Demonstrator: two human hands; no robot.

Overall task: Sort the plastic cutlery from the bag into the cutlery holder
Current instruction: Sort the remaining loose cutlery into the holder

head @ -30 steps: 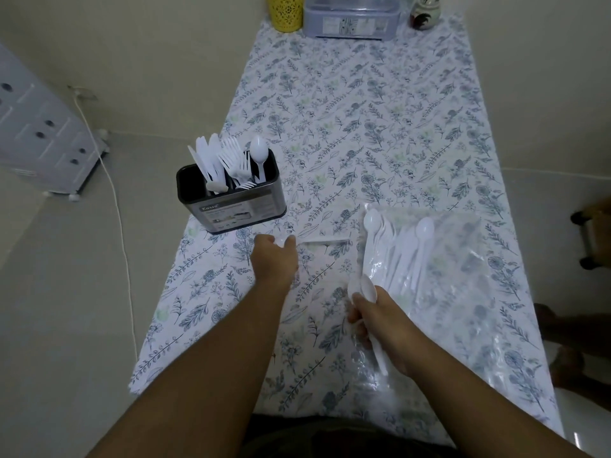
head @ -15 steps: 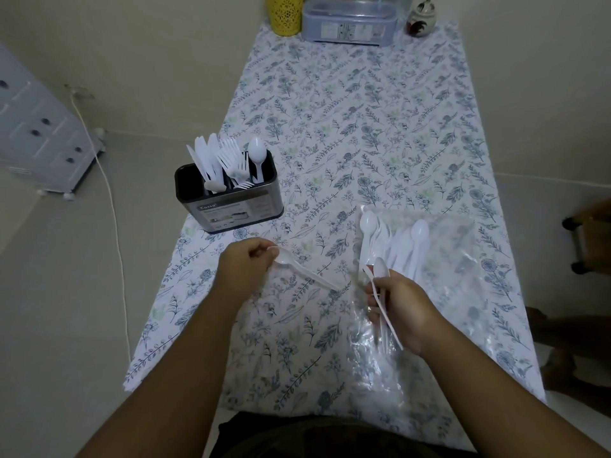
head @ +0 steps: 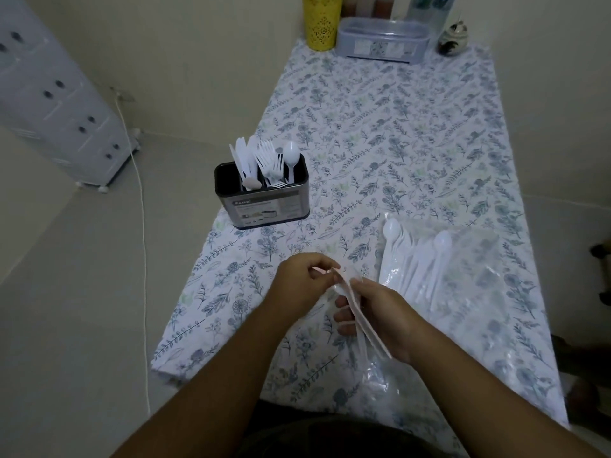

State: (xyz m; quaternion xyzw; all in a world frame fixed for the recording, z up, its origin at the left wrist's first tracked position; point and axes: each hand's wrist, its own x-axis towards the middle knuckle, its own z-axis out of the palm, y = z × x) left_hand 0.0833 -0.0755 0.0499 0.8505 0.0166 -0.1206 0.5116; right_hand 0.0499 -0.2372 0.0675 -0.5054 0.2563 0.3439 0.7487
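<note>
A black cutlery holder stands near the table's left edge, with white knives, forks and a spoon upright in it. A clear plastic bag lies to the right with several white spoons on it. My left hand and my right hand meet in front of me, between holder and bag. Together they hold a small bundle of white plastic cutlery, handles pointing down towards me. Which pieces are in the bundle is hard to tell.
A floral cloth covers the table. At the far end stand a yellow cup, a lidded plastic box and a small jar. A white drawer unit and a cable are on the floor at left.
Both hands came together in the middle. The spoon held by my left hand now lies with the pieces in my right hand. The camera has tilted so the far end shows more.
</note>
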